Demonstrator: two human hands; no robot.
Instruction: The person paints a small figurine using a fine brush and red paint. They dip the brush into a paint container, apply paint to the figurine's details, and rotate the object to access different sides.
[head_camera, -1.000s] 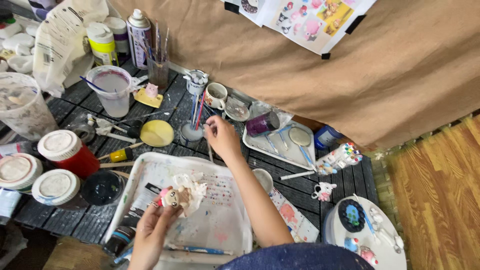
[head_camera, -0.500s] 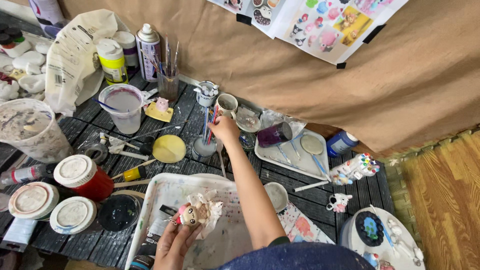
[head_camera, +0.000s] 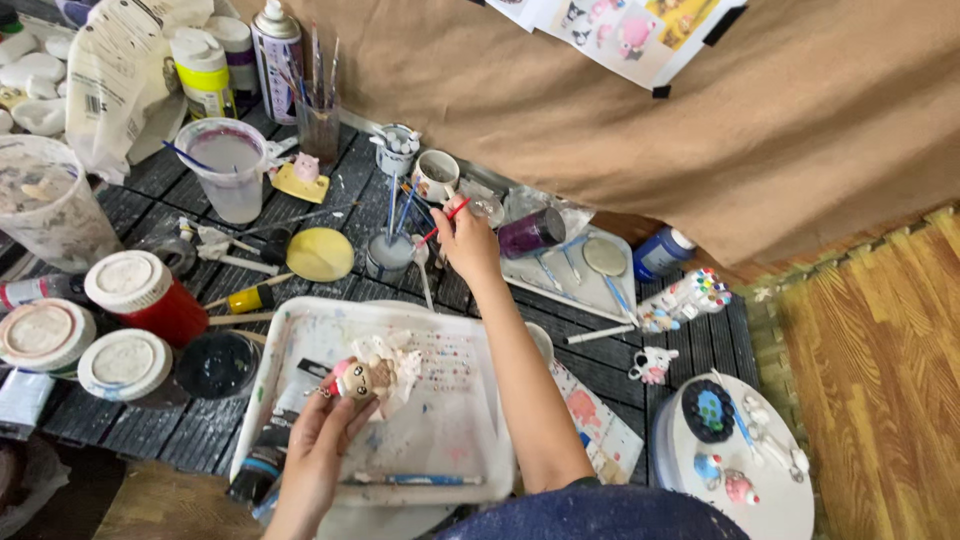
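Observation:
My left hand (head_camera: 322, 440) holds a small doll figurine (head_camera: 372, 372) with a pink face and cream dress over a white paint-stained tray (head_camera: 460, 450). My right hand (head_camera: 468, 240) reaches forward and grips a red-handled paintbrush (head_camera: 447, 220) beside a small cup of brushes (head_camera: 388, 256) and a white mug (head_camera: 435, 176). A blue-handled brush (head_camera: 410, 480) lies on the tray's near edge.
Red jars with white lids (head_camera: 140, 295), a plastic cup of purple water (head_camera: 228, 170), a spray can (head_camera: 276, 50), a yellow disc (head_camera: 320, 254), a purple cup (head_camera: 530, 232) on a tray, markers (head_camera: 690, 298), a round white palette (head_camera: 745, 450). Brown paper backdrop behind; wood floor at right.
My right hand has lifted a red-handled brush out of the cup area. The view has shifted slightly; my left hand keeps the figurine over the tray.

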